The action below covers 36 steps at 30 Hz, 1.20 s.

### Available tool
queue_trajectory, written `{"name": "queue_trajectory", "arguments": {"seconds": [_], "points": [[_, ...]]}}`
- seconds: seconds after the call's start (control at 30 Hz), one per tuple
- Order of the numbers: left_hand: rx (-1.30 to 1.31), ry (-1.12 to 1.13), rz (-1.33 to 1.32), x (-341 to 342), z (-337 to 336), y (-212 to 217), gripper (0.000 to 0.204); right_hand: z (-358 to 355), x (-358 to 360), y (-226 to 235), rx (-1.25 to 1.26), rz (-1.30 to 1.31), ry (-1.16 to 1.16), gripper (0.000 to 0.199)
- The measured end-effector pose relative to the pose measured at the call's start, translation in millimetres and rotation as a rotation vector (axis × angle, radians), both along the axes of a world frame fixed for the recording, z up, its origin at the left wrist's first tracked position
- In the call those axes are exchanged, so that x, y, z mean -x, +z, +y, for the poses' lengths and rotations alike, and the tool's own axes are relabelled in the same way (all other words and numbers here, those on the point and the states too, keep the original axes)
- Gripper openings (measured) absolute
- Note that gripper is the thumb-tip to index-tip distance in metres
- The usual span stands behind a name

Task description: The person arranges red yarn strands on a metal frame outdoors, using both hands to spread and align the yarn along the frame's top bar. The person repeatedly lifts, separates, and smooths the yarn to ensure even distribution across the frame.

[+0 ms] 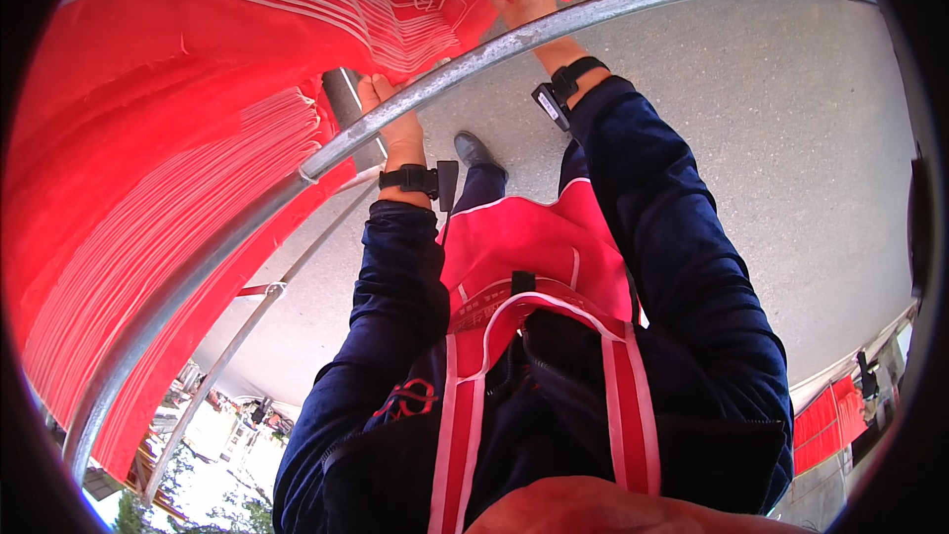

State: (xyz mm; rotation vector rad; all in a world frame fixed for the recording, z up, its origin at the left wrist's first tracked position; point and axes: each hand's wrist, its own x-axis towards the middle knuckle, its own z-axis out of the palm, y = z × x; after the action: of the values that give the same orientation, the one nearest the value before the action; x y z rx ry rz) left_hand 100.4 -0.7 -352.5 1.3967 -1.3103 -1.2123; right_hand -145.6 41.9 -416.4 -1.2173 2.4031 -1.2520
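Many layers of red cloth (178, 59) with white edges hang in folds along the far and left sides, beyond a curved grey metal pipe (465, 64). My left hand (395, 124) reaches past the pipe, its fingers closed at the lower edge of the cloth bundle. Farther up and to the right, my right hand (529, 5) grips the gathered cloth, with its fingertips partly hidden in the folds. Each wrist wears a black strap with a small dark box.
A thinner metal bar (247, 321) slants below the pipe at the left, with a red tie around it. Grey pavement (791, 138) spreads to the right. At the lower right hangs more red cloth (830, 425). I wear a red apron (534, 237) with white edging.
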Motion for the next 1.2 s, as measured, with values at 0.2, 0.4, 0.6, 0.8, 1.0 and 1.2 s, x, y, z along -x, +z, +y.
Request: {"name": "queue_trajectory", "arguments": {"seconds": [0.2,0.4,0.6,0.8,1.0,1.2], "points": [[-0.181,-0.105,0.213,-11.6,-12.2,-24.6,0.015,-14.2,0.0,-46.6,-0.31,-0.453,0.059,0.046],[-0.236,-0.121,0.174,-22.2,-16.6,-32.3,0.013,-19.9,-47.5,-140.7,-0.222,-0.344,0.179,0.05],[-0.217,-0.016,0.312,-23.5,-12.6,-24.0,0.012,11.0,-60.9,-151.2,-0.193,-0.286,0.406,0.041],[-0.043,-0.157,-0.214,-15.7,0.1,-56.7,0.027,50.3,-69.1,-138.3,-0.175,-0.844,0.248,0.043],[-0.394,-0.397,-0.261,15.6,33.8,-90.3,0.09,64.6,-76.0,-150.2,-0.045,-0.918,0.161,0.042],[-0.81,-0.157,-0.039,43.4,25.6,-112.0,0.1,78.9,-69.5,-115.9,-0.025,-1.194,0.205,0.045]]}}
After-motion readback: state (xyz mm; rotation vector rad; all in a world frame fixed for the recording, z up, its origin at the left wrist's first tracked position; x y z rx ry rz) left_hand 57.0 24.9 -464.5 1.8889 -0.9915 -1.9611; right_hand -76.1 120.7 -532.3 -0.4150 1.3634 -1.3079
